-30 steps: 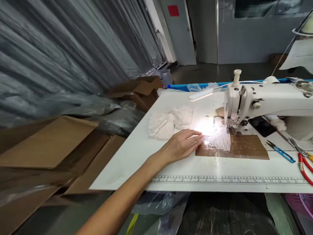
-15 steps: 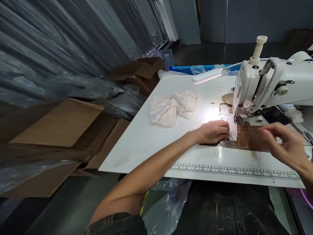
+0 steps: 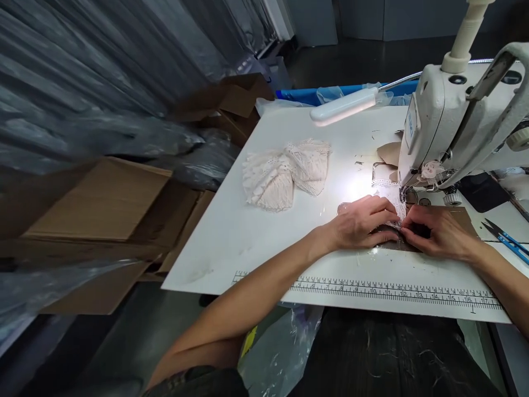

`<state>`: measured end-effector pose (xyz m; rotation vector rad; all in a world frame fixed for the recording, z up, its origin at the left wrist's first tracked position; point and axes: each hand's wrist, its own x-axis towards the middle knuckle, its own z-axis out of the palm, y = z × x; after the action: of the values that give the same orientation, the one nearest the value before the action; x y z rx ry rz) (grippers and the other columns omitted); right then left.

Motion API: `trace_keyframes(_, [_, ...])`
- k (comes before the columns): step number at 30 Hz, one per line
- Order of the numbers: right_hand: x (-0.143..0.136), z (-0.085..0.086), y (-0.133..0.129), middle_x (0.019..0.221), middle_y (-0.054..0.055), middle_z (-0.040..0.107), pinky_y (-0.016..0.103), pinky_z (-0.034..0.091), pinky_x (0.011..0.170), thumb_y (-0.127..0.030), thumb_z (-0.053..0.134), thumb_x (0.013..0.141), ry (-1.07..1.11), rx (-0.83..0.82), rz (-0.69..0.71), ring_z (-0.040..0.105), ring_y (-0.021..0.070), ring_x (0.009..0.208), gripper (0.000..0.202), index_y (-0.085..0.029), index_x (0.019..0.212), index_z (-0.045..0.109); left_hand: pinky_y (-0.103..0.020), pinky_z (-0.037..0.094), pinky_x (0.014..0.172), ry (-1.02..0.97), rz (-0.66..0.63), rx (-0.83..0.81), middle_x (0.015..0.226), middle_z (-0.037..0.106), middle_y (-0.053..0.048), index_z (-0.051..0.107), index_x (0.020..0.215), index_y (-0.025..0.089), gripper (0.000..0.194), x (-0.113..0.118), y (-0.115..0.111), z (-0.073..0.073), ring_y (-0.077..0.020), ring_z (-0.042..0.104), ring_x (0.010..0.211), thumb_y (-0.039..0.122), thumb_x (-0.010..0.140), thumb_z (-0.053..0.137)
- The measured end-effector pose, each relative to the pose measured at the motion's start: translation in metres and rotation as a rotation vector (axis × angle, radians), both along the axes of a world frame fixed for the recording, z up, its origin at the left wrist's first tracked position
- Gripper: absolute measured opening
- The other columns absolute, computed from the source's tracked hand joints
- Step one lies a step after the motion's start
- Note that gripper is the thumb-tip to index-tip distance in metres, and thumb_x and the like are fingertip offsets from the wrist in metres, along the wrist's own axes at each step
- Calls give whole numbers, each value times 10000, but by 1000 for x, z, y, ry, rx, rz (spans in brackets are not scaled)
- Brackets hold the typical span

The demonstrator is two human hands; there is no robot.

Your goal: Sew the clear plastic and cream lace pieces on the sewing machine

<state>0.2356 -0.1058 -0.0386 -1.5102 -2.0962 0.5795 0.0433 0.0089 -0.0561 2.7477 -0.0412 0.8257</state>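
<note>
A strip of white lace (image 3: 390, 193) lies under the needle area of a white sewing machine (image 3: 430, 121). My left hand (image 3: 363, 221) rests at the lace's left and near side, its bent fingers and thumb closed on the near end. From the other side my right hand (image 3: 440, 230) pinches the lace's near edge between thumb and fingers, almost touching the left fingertips. Beneath both hands is a shiny brown plate (image 3: 463, 218), partly covered. Gathered cream lace fabric (image 3: 287, 173) sits on the white table (image 3: 256, 248) left of my hands.
Blue-handled snips (image 3: 510, 242) lie at the right, near a dark flat pad (image 3: 483, 192). A white lamp (image 3: 345, 106) reaches over the table. A printed ruler (image 3: 372, 290) runs along the near edge. Open cardboard boxes (image 3: 97, 204) stand at the left.
My right hand has come left from over the plate's right end and now pinches the lace. The left hand remains at the lace. The view has shifted closer to the machine.
</note>
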Motion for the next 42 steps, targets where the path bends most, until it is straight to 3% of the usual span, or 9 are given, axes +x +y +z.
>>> trace_keyframes(3, [7,5,-1,696,22,641,267,418,552,-385,512,890,79,-71,-53,544,129,579,242,-198,817,647,-302,565,689,-11,-8,27,901,712,-66,672,880,146,214,1,-2,-2,-146,657,785,262,991,529])
trace_keyframes(8, [19,6,-2,626,3,642,268,381,505,-401,492,884,-14,-85,-271,552,142,537,284,-222,877,713,-253,588,646,41,-13,-147,886,730,-53,697,881,159,201,0,-1,-2,-124,686,800,180,968,518])
trace_keyframes(13, [16,-3,-5,787,46,705,269,354,499,-384,459,923,-197,55,-218,559,143,554,353,-234,1087,733,-258,600,651,-195,133,-230,879,721,-55,653,855,149,157,3,-1,-1,-123,683,806,229,964,576])
trace_keyframes(16, [13,-5,-7,910,76,693,277,365,533,-312,452,926,-329,154,-77,583,152,634,380,-257,1199,711,-268,603,672,-231,164,-187,901,715,-59,624,870,149,139,5,-2,-1,-129,680,841,220,969,557])
trace_keyframes(19, [10,-2,-9,877,69,659,283,373,553,-237,473,896,-394,170,-3,575,154,656,388,-266,1191,723,-264,599,695,-197,83,-128,927,722,-72,619,880,144,122,6,-2,-1,-128,679,851,181,966,540])
trace_keyframes(26, [13,6,-10,913,77,661,309,465,633,-230,496,888,-227,68,99,622,181,759,324,-254,1044,779,-313,549,748,83,0,20,941,748,-48,657,923,164,189,5,1,-7,-139,673,817,192,981,480])
trace_keyframes(30, [22,3,-7,907,63,677,306,506,679,-273,490,888,-120,48,-53,637,172,749,344,-257,1104,757,-313,526,769,166,-28,63,990,742,-55,664,983,164,204,3,4,-6,-147,657,840,217,991,467])
trace_keyframes(33, [27,-3,-5,891,71,677,297,479,602,-330,471,910,-240,50,-173,603,172,677,403,-273,1235,702,-315,503,765,125,-36,139,1004,733,-39,668,958,182,219,2,4,-4,-134,628,806,201,998,454])
trace_keyframes(42, [28,-13,-4,1107,103,661,294,463,603,-374,471,942,-414,77,-119,612,192,788,387,-299,1249,695,-303,485,714,146,-35,248,970,730,-18,676,885,191,275,3,0,-2,-115,607,769,188,1019,435])
